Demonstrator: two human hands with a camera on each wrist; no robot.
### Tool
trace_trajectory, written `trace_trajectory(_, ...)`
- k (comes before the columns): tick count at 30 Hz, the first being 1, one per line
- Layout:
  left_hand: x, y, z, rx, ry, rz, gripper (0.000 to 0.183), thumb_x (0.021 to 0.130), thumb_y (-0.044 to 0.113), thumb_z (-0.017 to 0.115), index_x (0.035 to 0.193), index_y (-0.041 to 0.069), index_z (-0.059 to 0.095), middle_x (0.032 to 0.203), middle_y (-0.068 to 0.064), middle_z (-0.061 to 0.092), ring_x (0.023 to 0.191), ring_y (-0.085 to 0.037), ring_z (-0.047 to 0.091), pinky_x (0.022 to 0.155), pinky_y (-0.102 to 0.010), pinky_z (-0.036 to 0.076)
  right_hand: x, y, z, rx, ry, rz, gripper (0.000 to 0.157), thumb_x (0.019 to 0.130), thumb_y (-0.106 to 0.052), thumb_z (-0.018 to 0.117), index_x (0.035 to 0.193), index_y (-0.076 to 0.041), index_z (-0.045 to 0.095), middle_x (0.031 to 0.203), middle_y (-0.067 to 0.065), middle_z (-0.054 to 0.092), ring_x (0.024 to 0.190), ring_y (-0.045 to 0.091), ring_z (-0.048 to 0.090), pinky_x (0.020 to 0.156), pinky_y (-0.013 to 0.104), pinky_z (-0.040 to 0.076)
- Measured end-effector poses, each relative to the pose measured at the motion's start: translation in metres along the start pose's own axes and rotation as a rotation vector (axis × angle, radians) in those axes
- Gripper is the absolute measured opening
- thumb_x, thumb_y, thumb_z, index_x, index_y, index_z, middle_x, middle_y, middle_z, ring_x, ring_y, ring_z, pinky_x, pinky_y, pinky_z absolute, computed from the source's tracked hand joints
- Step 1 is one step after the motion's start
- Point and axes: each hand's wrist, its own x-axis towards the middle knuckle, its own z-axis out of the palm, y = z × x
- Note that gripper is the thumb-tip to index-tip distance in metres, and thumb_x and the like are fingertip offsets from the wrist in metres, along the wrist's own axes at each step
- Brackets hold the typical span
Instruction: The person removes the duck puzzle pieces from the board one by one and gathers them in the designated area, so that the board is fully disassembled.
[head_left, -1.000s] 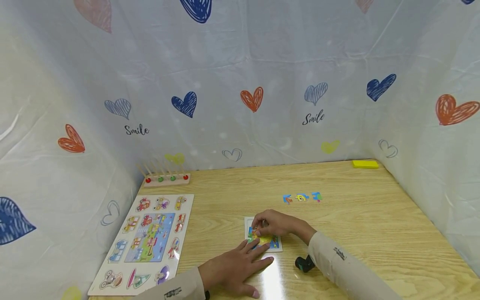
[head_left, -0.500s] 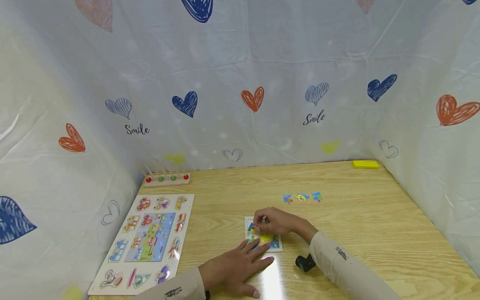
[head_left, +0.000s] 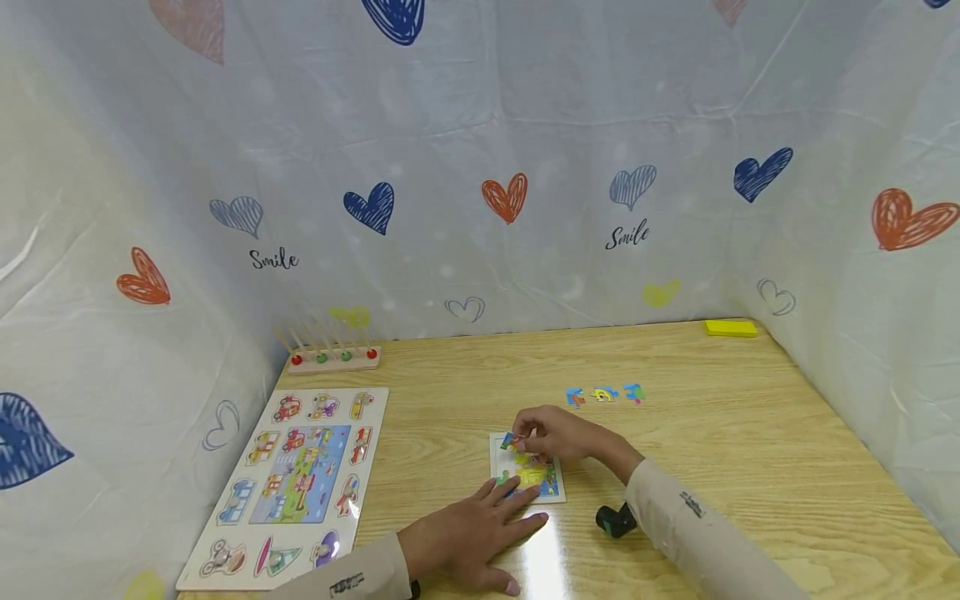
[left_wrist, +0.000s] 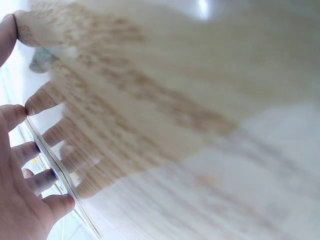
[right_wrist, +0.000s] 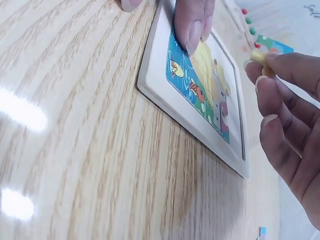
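Note:
A small picture puzzle in a white frame lies on the table in front of me. My left hand is spread flat, its fingertips resting on the puzzle's near edge; the left wrist view shows the fingers along that edge. Over the far part of the frame, my right hand pinches a blue-and-green puzzle piece between thumb and fingers. In the right wrist view that piece is raised clear of the frame. Pieces with a yellow animal, a fish and a duck sit in the near part of the frame.
Three loose puzzle pieces lie in a row beyond the right hand. At left is a large vehicle puzzle board, with a peg stand behind it. A yellow block sits at the far right corner. A black device is under the right wrist.
My right hand has moved up and slightly right with the piece, away from the puzzle's left side, uncovering a pale area of the frame. The left hand has stayed put.

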Motion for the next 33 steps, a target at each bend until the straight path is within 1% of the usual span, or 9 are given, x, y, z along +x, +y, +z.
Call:
trace_trajectory(3, 0.0, 0.0, 0.0, -0.006, 0.0, -0.001, 0.085, 0.096, 0.075, 0.031, 0.163, 0.027, 0.012, 0.17, -0.007, 0.007, 0.155, -0.035, 0.016, 0.119, -0.052, 0.032, -0.001, 0.0, -0.002, -0.005, 0.004, -0.013, 0.007, 0.102, -0.015, 0.061, 0.106, -0.012, 0.066, 0.097, 0.007, 0.066, 0.063, 0.024, 0.062, 0.059, 0.032, 0.054)
trace_trajectory(8, 0.001, 0.0, 0.0, -0.007, -0.001, 0.0, 0.084, 0.096, 0.074, 0.031, 0.163, 0.027, 0.011, 0.17, -0.007, 0.007, 0.155, -0.035, 0.016, 0.119, -0.052, 0.031, -0.004, 0.004, -0.005, -0.024, 0.02, -0.032, 0.011, 0.101, -0.015, 0.061, 0.111, -0.012, 0.067, 0.098, 0.004, 0.066, 0.066, 0.026, 0.065, 0.061, 0.031, 0.055)
trace_trajectory(10, 0.001, 0.0, 0.0, -0.009, -0.003, 0.0, 0.084, 0.096, 0.074, 0.031, 0.163, 0.027, 0.011, 0.17, -0.007, 0.007, 0.155, -0.035, 0.016, 0.119, -0.052, 0.031, -0.005, 0.006, -0.006, -0.036, 0.033, -0.04, 0.013, 0.101, -0.015, 0.062, 0.112, -0.011, 0.067, 0.098, 0.005, 0.068, 0.07, 0.025, 0.066, 0.065, 0.03, 0.055)
trace_trajectory(15, 0.0, 0.0, -0.001, -0.02, -0.009, -0.008, 0.084, 0.096, 0.075, 0.032, 0.163, 0.028, 0.011, 0.171, -0.006, 0.006, 0.155, -0.035, 0.016, 0.119, -0.052, 0.03, -0.01, 0.012, -0.009, -0.072, 0.059, -0.045, 0.016, 0.1, -0.016, 0.063, 0.115, -0.011, 0.068, 0.099, 0.004, 0.068, 0.079, 0.016, 0.062, 0.073, 0.026, 0.052)
trace_trajectory(17, 0.0, 0.0, -0.001, -0.019, -0.008, -0.009, 0.084, 0.096, 0.075, 0.032, 0.163, 0.028, 0.012, 0.17, -0.006, 0.006, 0.155, -0.035, 0.016, 0.119, -0.052, 0.03, -0.012, 0.013, -0.011, -0.068, 0.062, -0.039, 0.018, 0.099, -0.015, 0.064, 0.116, -0.01, 0.068, 0.097, 0.003, 0.067, 0.076, 0.013, 0.061, 0.069, 0.026, 0.053)
trace_trajectory(20, 0.0, 0.001, -0.002, -0.009, 0.002, -0.008, 0.084, 0.096, 0.075, 0.032, 0.163, 0.028, 0.013, 0.17, -0.007, 0.008, 0.155, -0.035, 0.018, 0.119, -0.051, 0.03, -0.015, 0.014, -0.013, -0.067, 0.069, -0.032, 0.017, 0.099, -0.015, 0.065, 0.114, -0.009, 0.068, 0.096, 0.003, 0.065, 0.074, 0.012, 0.058, 0.069, 0.025, 0.052)
trace_trajectory(25, -0.001, 0.001, 0.0, 0.014, 0.031, -0.006, 0.083, 0.096, 0.074, 0.031, 0.163, 0.027, 0.016, 0.17, -0.007, 0.012, 0.154, -0.035, 0.021, 0.12, -0.05, 0.03, -0.02, 0.017, -0.016, -0.087, 0.091, -0.026, 0.01, 0.098, -0.016, 0.066, 0.106, -0.01, 0.067, 0.098, 0.002, 0.066, 0.078, 0.009, 0.058, 0.072, 0.025, 0.051)
trace_trajectory(30, -0.001, 0.001, 0.0, 0.028, 0.036, -0.003, 0.083, 0.097, 0.074, 0.031, 0.163, 0.026, 0.018, 0.169, -0.008, 0.014, 0.153, -0.035, 0.022, 0.12, -0.05, 0.03, -0.024, 0.02, -0.018, -0.052, 0.093, -0.039, 0.006, 0.099, -0.016, 0.066, 0.1, -0.011, 0.067, 0.092, 0.005, 0.067, 0.064, 0.01, 0.056, 0.061, 0.024, 0.05)
trace_trajectory(33, -0.001, 0.001, 0.0, 0.029, 0.032, -0.001, 0.082, 0.097, 0.074, 0.031, 0.163, 0.026, 0.018, 0.169, -0.008, 0.015, 0.153, -0.035, 0.023, 0.119, -0.049, 0.031, -0.027, 0.021, -0.02, -0.037, 0.093, -0.044, 0.006, 0.099, -0.017, 0.066, 0.098, -0.011, 0.067, 0.089, 0.008, 0.067, 0.059, 0.014, 0.056, 0.056, 0.023, 0.048)
